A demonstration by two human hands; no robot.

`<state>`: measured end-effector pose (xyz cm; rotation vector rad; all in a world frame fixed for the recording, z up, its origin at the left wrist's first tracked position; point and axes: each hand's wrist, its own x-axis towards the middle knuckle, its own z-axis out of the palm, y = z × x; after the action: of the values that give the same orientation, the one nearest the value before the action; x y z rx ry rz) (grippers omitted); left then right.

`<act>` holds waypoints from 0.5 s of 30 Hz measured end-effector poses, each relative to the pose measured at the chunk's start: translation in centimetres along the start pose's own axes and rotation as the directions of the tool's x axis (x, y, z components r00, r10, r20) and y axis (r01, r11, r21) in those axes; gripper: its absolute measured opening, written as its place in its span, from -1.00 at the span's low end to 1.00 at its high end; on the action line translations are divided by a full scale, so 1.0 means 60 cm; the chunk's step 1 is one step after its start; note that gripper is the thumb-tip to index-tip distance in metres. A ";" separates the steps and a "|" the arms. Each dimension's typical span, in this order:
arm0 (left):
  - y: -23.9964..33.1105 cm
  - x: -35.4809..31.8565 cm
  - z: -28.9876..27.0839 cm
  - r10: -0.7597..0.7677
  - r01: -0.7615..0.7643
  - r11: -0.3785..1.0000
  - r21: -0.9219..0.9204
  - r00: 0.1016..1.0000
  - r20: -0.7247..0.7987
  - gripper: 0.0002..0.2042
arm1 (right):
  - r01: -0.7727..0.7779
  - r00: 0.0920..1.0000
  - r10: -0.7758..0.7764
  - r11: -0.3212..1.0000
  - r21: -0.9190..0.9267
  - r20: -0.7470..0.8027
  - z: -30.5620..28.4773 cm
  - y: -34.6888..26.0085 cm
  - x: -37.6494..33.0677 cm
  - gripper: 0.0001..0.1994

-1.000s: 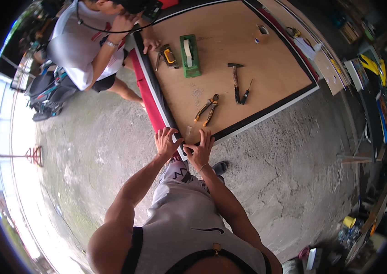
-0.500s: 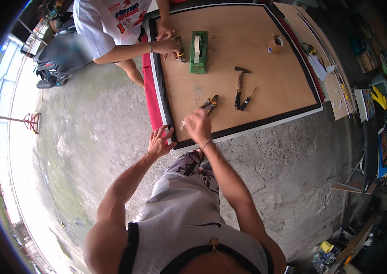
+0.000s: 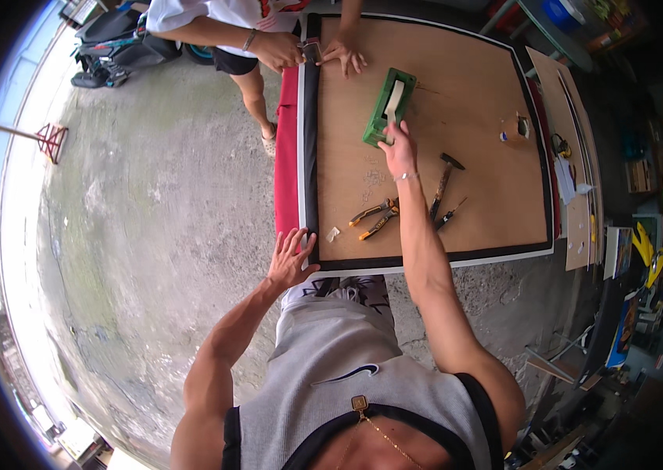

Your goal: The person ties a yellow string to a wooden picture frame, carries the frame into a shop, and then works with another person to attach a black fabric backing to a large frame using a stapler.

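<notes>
Green plastic tape dispenser lay just beyond my right hand, fingers touching its near end; left hand spread flat on the brown board's corner.

Our right arm stretches far forward, nearly straight, and our right hand lies palm down with the fingers curled loosely and a thin band at the wrist. Our left arm is bent at the elbow and reaches a shorter way out, and our left hand is open flat with its fingers spread wide.
</notes>
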<state>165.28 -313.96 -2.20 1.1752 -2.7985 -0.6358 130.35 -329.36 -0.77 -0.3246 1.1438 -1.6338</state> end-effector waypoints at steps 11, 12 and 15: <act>-0.003 -0.002 -0.001 -0.147 0.140 0.987 -0.074 0.984 -0.104 0.02 | 0.531 0.835 -0.277 0.179 -0.828 0.475 -0.079 -0.016 -0.093 -0.76; -0.001 -0.005 0.003 -0.202 0.192 0.977 -0.090 0.972 -0.117 0.03 | 0.507 0.858 -0.244 0.257 -0.823 0.452 -0.035 -0.009 -0.167 -0.76; 0.018 -0.031 0.025 -0.307 0.294 0.950 -0.102 0.942 -0.137 0.04 | 0.022 0.762 0.513 0.588 -0.808 0.394 -0.006 0.096 -0.306 -0.72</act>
<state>165.57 -311.48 -2.95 1.5788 -2.4663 -0.6388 140.85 -313.30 0.39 -1.1075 1.2534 -0.5604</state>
